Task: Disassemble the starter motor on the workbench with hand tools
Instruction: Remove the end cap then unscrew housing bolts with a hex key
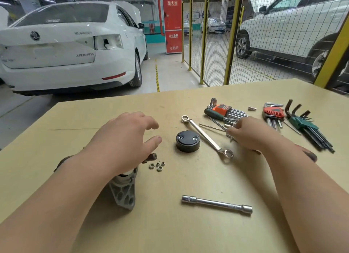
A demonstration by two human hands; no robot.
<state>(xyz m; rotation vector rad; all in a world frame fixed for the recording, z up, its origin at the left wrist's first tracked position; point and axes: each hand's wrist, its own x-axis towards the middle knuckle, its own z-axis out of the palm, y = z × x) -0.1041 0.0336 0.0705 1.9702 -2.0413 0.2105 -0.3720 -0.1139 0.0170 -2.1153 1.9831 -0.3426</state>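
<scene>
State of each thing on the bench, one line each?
Left hand: open, holds nothing.
Right hand: pinches a small metal tool.
Motor: lying down, partly hidden.
Cap: off, on bench.
Nuts: loose, on bench.
Wrench: lying flat.
Extension bar: lying flat.

white sedan point(71, 45) | yellow mesh fence point(213, 35) | red fire cabinet point(172, 24) | grey floor point(170, 71)

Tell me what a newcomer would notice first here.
The left hand hovers over the starter motor at the near left of the bench; the right hand reaches among hex keys at far right. Between them lie a black round cap and a ring spanner, and a white car looms behind.
</scene>
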